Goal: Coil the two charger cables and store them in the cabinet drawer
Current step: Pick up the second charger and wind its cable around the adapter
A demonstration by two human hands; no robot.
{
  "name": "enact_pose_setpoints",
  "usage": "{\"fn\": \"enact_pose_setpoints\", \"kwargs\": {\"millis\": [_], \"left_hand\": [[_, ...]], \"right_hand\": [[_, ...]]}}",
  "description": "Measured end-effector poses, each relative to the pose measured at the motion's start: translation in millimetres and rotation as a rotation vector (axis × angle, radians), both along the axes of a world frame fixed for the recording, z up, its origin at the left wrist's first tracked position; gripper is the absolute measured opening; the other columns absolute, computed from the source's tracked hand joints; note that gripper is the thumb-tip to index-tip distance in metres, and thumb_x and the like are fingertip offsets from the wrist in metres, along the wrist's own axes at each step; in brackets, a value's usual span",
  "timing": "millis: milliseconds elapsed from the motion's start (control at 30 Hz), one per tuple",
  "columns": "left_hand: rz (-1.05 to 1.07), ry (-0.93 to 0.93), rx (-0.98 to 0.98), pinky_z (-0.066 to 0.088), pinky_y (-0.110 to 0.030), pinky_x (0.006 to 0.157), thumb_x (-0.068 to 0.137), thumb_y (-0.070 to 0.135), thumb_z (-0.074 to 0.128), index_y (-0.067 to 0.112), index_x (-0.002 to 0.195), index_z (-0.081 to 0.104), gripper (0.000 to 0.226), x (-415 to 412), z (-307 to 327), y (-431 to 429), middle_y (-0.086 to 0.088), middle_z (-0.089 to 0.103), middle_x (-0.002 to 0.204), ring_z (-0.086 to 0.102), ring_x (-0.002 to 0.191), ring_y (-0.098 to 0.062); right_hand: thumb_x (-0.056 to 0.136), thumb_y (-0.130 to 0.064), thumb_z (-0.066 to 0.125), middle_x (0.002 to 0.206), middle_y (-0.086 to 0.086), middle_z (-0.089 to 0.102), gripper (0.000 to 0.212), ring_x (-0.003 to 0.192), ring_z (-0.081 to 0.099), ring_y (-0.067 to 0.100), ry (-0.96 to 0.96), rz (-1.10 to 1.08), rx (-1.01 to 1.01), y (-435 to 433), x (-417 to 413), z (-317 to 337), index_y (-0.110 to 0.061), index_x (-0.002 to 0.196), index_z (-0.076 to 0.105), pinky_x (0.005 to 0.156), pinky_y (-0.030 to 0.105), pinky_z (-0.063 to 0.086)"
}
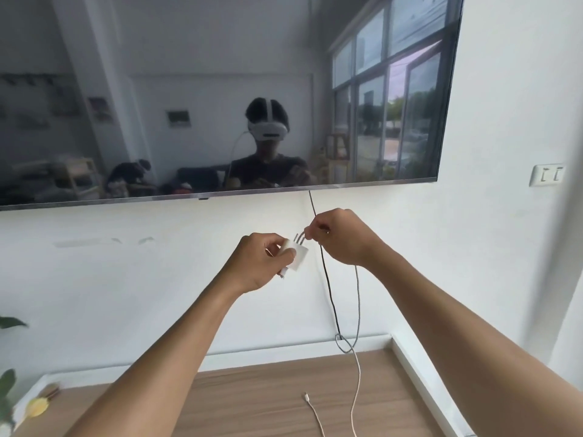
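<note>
White charger block [297, 256] half-hidden in gripping left hand [260, 263], right hand [344, 238] pinching blurred cable loops [301, 238]

Place: a home living room.
Wall: white, with a large dark television [220, 89] mounted on it and a wall socket [547, 175] to its right.
Screen reflection: a sofa [198, 179], tall glazed windows [388, 105], shelving.
Below: a wood-topped worktop [252, 389]; plant leaves [8, 383] at the left edge.

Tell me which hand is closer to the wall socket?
Right. The right hand, pinching the cable, is below-left of the wall socket; the left hand, holding the white charger, is farther left.
</note>
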State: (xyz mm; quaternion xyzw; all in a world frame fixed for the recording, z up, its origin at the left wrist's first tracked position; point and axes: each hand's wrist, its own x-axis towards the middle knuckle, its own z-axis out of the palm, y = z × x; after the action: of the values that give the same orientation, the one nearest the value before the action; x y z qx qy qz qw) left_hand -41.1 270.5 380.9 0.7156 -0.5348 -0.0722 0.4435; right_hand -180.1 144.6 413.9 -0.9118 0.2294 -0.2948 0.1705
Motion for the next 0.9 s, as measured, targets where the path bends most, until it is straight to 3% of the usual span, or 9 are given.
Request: {"fn": "enact_pose_setpoints", "kwargs": {"millis": [100,200,367,433,533,667,767,900], "left_hand": [[0.11,0.085,-0.062,0.053,-0.034,0.068,0.087,0.03,0.064,0.02,0.089,0.072,0.013,-6.6,-2.5,-26.3,-0.004,0.074,0.08,0.073,0.069,-0.019],[0.127,0.27,-0.146,0.06,-0.037,0.078,0.088,0.027,0.064,0.011,0.092,0.073,0.019,-14.5,-5.8,-52.8,-0.007,0.075,0.084,0.074,0.068,-0.018],[0.043,0.59,-0.21,0.061,-0.033,0.074,0.093,0.022,0.062,-0.004,0.093,0.07,0.028,-34.2,-6.1,-72.8,-0.019,0.073,0.079,0.069,0.067,-0.024],[0.029,0.627,-0.211,0.061,-0.032,0.073,0.094,0.023,0.061,-0.004,0.094,0.07,0.029,-38.9,-4.4,-79.3,-0.023,0.073,0.088,0.069,0.07,-0.026],[-0.061,0.65,-0.21,0.059,-0.034,0.075,0.096,0.023,0.057,-0.008,0.098,0.067,0.033,-46.8,1.2,-91.0,-0.027,0.07,0.091,0.068,0.07,-0.028],[-0.286,0.583,-0.15,0.055,-0.028,0.08,0.091,0.03,0.056,-0.004,0.094,0.068,0.036,-58.1,2.9,-95.9,-0.023,0.066,0.086,0.066,0.077,-0.024],[-0.37,0.467,-0.1,0.052,-0.03,0.085,0.089,0.031,0.054,-0.005,0.102,0.068,0.041,-55.5,2.6,-92.1,-0.021,0.067,0.093,0.063,0.086,-0.023],[-0.474,0.292,0.019,0.05,-0.028,0.082,0.096,0.024,0.055,0.006,0.104,0.071,0.026,-55.8,4.3,-88.3,-0.008,0.069,0.09,0.061,0.082,-0.017]], "right_hand": [[0.091,-0.02,0.045,0.089,-0.003,0.073,0.027,0.079,0.063,0.024,-0.033,-0.059,-0.111,-9.4,-5.7,-9.4,-0.019,0.086,0.071,0.069,0.035,0.054],[0.093,-0.021,0.043,0.076,0.0,0.067,0.025,0.069,0.057,0.026,-0.138,-0.085,-0.157,-13.2,-13.0,-28.9,-0.018,0.083,0.066,0.059,0.034,0.048],[0.097,-0.023,0.046,0.051,-0.007,0.04,0.027,0.05,0.035,0.016,-0.364,0.04,0.002,-18.8,-27.0,-72.3,-0.022,0.07,0.052,0.049,0.031,0.033],[0.098,-0.026,0.048,0.053,-0.001,0.042,0.026,0.051,0.033,0.015,-0.412,0.07,0.083,-24.6,-31.7,-86.8,-0.019,0.076,0.059,0.049,0.033,0.032],[0.098,-0.031,0.05,0.059,0.002,0.05,0.022,0.05,0.035,0.013,-0.463,0.108,0.185,-38.5,-38.4,-95.9,-0.022,0.089,0.069,0.05,0.029,0.034],[0.097,-0.031,0.053,0.06,-0.008,0.048,0.022,0.054,0.042,0.008,-0.468,0.193,0.252,-59.2,-49.2,-90.7,-0.032,0.082,0.069,0.054,0.016,0.033],[0.095,-0.028,0.057,0.057,-0.016,0.054,0.03,0.059,0.05,0.001,-0.348,0.251,0.292,-71.7,-61.8,-78.8,-0.047,0.072,0.061,0.058,0.01,0.036],[0.092,-0.029,0.061,0.065,-0.012,0.061,0.021,0.063,0.05,0.007,-0.119,0.204,0.223,-98.8,-78.1,-61.6,-0.04,0.074,0.065,0.062,0.02,0.042]]}}
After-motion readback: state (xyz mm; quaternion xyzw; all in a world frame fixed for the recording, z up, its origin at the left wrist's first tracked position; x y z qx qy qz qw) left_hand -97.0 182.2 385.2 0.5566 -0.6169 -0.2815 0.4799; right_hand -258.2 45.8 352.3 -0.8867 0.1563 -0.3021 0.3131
